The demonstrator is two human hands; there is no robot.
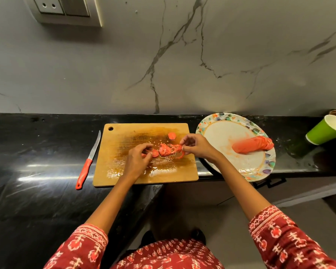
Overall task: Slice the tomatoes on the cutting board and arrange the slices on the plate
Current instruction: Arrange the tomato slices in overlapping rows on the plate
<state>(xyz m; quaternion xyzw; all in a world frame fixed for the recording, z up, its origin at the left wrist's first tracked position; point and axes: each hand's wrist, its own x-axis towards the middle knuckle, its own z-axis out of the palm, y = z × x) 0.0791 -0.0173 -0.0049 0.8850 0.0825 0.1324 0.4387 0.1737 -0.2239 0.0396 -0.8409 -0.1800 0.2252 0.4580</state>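
Observation:
A wet wooden cutting board (124,177) lies on the black counter. Several red tomato slices (166,150) lie in a row at its middle, and one tomato end piece (171,135) sits apart behind them. My left hand (137,159) pinches the slices at the row's left end. My right hand (197,145) pinches a slice at the right end. A patterned plate (217,133) stands to the right of the board, with a fanned row of tomato slices (252,145) on it. A red-handled knife (87,165) lies on the counter left of the board.
A green paper cup (325,131) stands at the far right, right of the plate. The plate overhangs the counter's front edge (206,173). A marbled wall rises behind, with a switch panel (66,10) at the top left.

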